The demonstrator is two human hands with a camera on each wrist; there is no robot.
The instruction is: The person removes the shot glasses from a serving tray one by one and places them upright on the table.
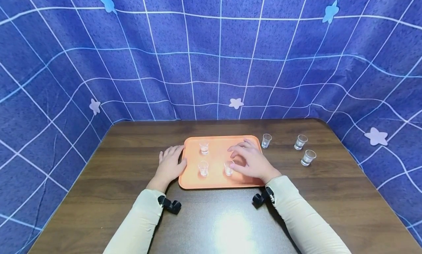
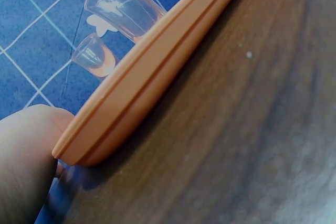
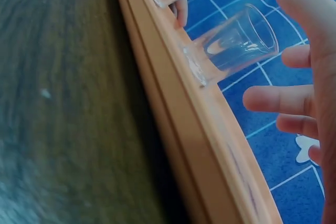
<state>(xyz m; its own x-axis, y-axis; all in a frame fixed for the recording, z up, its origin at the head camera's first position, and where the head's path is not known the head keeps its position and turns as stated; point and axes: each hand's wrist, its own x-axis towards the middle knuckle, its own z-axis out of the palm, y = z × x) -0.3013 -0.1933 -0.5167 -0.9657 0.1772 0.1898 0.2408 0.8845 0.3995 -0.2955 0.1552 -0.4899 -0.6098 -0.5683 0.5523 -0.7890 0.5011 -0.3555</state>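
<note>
Blue gridded curtain (image 1: 204,70) behind a brown desk (image 1: 138,136).
The right grip (image 1: 249,160) is spread wide, empty, its thumb just beside a small glass (image 1: 227,168) upright on the orange tray (image 1: 216,148); the left grip (image 1: 169,165), fingers loose, rests at the tray's left edge. The glass looks light, rigid, slick and breakable, best pinched gently below its rim. Two more glasses (image 1: 203,169) share the tray; three others (image 1: 300,142) stand rightward.

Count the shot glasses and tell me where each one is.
6. On the orange tray: one shot glass back left, one front left, one beside the right hand. On the table, right of the tray: one close by, two farther right. The hand might hide another.
</note>
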